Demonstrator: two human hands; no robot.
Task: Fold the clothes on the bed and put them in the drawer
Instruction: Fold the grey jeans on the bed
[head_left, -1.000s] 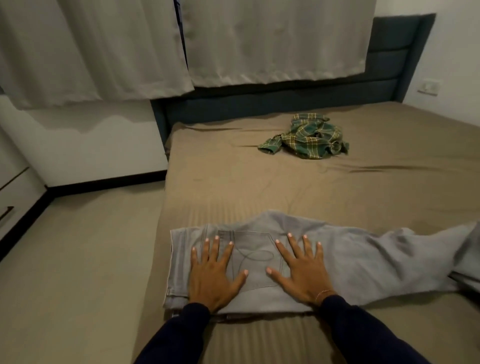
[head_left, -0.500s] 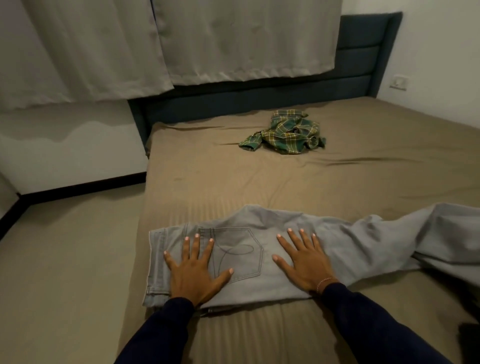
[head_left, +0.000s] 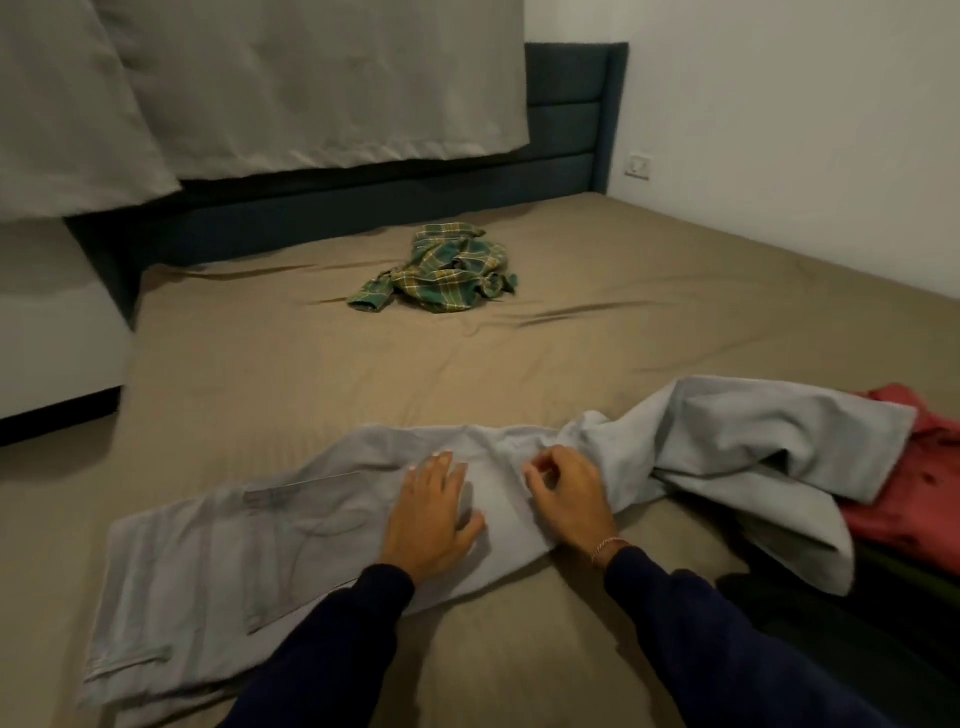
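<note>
At the far left, pale curtains are seen hanging over a dark blue headboard, with a strip of floor below beside the bed. The bed is covered by a tan sheet.

Grey jeans are laid across the near part of the bed, running from the near left corner towards the right. The waistband end lies flat at the left, with a back pocket facing up; the legs are bunched and folded over themselves at the right.

The left hand is laid flat on the jeans, about midway along them, with its fingers straight and held together and the thumb spread; nothing is gripped by it. Just beside it, the right hand is placed on the same cloth with its fingers curled inward. A fold of the jeans appears to be pinched by them, though the blur leaves the grip itself unclear. A thin bracelet is worn on the right wrist, and both arms are covered by dark sleeves.

Further back, near the headboard, a green plaid shirt is left crumpled on the sheet, well apart from the jeans.

At the right edge, a red garment is partly covered by the bunched jeans legs, with dark clothing lying nearer beside it. A wall switch is mounted on the white wall.
</note>
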